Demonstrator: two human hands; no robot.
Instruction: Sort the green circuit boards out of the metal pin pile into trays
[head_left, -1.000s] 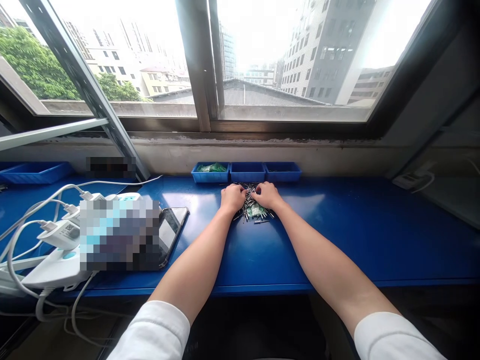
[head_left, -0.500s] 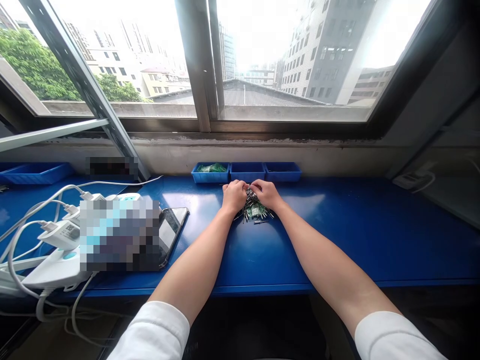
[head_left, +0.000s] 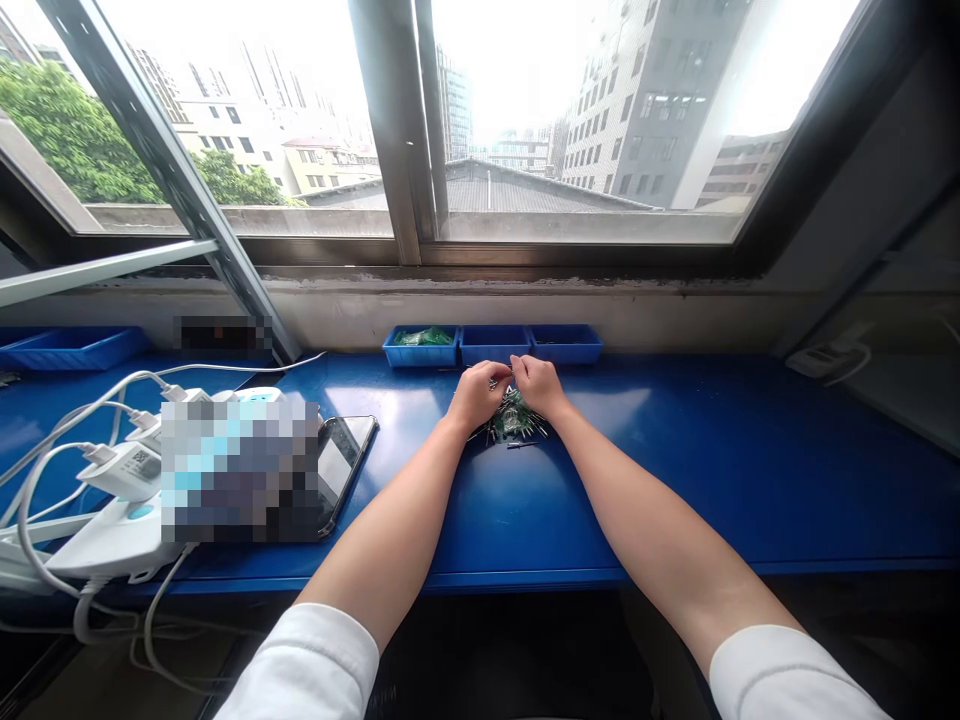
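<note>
I have the left hand [head_left: 477, 397] and right hand [head_left: 538, 388] close together over the pile of thin metal rods [head_left: 529, 428] on the blue table [head_left: 675, 470], fingers curled in and fingertips nearly meeting at the far side. I cannot tell whether either hand is clamped on a rod; the fingers hide that spot. Green material [head_left: 513, 420] shows among the rods, and 1 loose rod [head_left: 523, 445] lies at the near edge.

Behind the hands stand 3 blue bins in a row: the left bin [head_left: 399, 356] holds more green material, with the middle bin [head_left: 493, 354] and right bin [head_left: 566, 353] beside it.

I judge the step in hand to be fine fingertip work on small pieces from the pile. The next move calls for a light, precise pinch, without dragging neighbouring rods along.
</note>
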